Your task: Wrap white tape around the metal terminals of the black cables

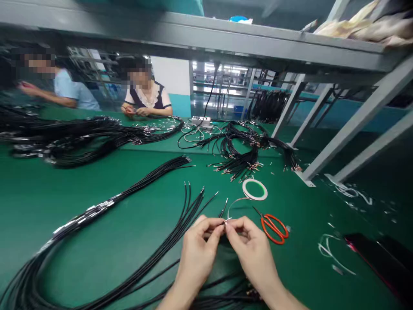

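My left hand (198, 249) and my right hand (250, 247) meet at the near middle of the green table (106, 211). Both pinch the end of one thin black cable (226, 221) between thumb and forefinger. A thin strip of white tape (235, 202) curves from that pinch up to a small white tape roll (254, 189). Orange-handled scissors (273, 227) lie just right of my right hand. A fan of loose black cables (190, 211) runs from my left hand toward the middle of the table.
A long taped cable bundle (97, 209) crosses the left side. More cable heaps (245, 155) lie at the back. Two other people (145, 97) sit across the table. Slanted grey shelf supports (351, 125) stand right. A dark flat object (377, 258) and white scraps (332, 254) lie near right.
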`<state>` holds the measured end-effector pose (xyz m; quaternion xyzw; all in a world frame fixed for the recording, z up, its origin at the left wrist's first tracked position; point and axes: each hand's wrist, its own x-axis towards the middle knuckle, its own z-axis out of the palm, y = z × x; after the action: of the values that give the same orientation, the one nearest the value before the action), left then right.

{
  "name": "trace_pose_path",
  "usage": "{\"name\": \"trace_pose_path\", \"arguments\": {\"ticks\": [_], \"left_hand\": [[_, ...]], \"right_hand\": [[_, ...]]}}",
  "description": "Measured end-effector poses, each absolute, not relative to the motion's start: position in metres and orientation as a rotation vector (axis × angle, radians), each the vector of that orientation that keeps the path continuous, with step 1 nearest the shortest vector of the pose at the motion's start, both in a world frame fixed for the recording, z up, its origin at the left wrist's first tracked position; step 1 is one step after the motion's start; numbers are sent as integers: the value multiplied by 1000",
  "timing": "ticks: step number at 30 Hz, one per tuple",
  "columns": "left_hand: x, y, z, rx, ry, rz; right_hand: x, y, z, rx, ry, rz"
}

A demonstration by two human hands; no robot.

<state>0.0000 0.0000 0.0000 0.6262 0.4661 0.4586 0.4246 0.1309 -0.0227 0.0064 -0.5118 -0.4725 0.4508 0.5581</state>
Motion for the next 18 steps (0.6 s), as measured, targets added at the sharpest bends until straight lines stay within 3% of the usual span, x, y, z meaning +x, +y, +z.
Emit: {"name": "trace_pose_path", "arguments": {"ticks": [18], "left_hand": [[0,-4,-8,1996,1146,1413]], "right_hand": [[129,-26,11,-1112,-1102,1146]]}}
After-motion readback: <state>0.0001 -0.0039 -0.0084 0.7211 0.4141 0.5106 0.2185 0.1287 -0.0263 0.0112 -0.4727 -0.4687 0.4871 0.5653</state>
